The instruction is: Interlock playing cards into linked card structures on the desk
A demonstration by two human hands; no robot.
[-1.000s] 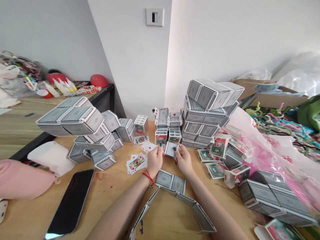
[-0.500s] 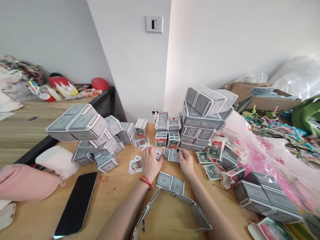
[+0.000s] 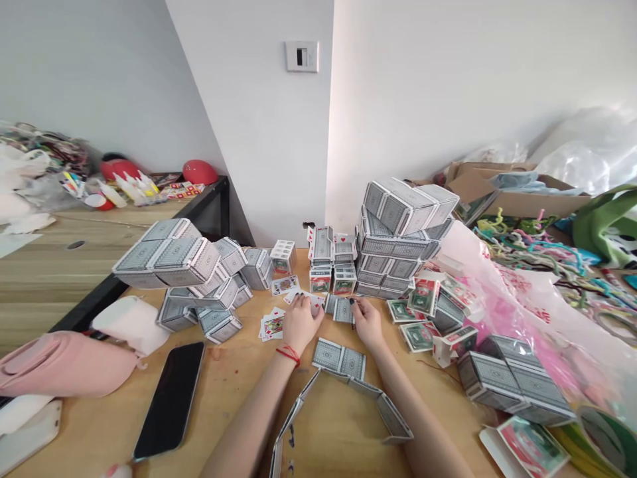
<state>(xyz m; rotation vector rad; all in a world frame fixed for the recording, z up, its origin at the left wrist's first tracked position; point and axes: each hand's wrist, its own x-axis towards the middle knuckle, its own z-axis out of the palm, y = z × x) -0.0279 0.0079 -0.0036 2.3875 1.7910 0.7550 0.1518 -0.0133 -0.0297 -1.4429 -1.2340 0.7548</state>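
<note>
Just in front of the small card boxes, my left hand [image 3: 302,322] curls over face-up playing cards [image 3: 316,301], fingers together and thumb along the edge. Its fingertips are partly hidden. My right hand [image 3: 367,322] pinches the right end of a short strip of grey-backed cards [image 3: 341,309] between thumb and fingers. Nearer to me, two joined grey-backed cards [image 3: 339,358] lie flat between my forearms. Closest is a standing, bent wall of joined cards [image 3: 343,378]. Loose face-up cards [image 3: 273,324] are spread left of my left hand.
Stacked blocks of grey-backed cards rise at left [image 3: 174,255] and right [image 3: 398,245]. Red-and-green card boxes [image 3: 421,335] lie at right beside pink plastic [image 3: 522,332]. A black phone [image 3: 170,398] and pink cap [image 3: 74,362] sit at left.
The view has shifted slightly. My left hand has edged over the face-up cards, covering parts of them differently. My right hand keeps its pinch on the card strip.
</note>
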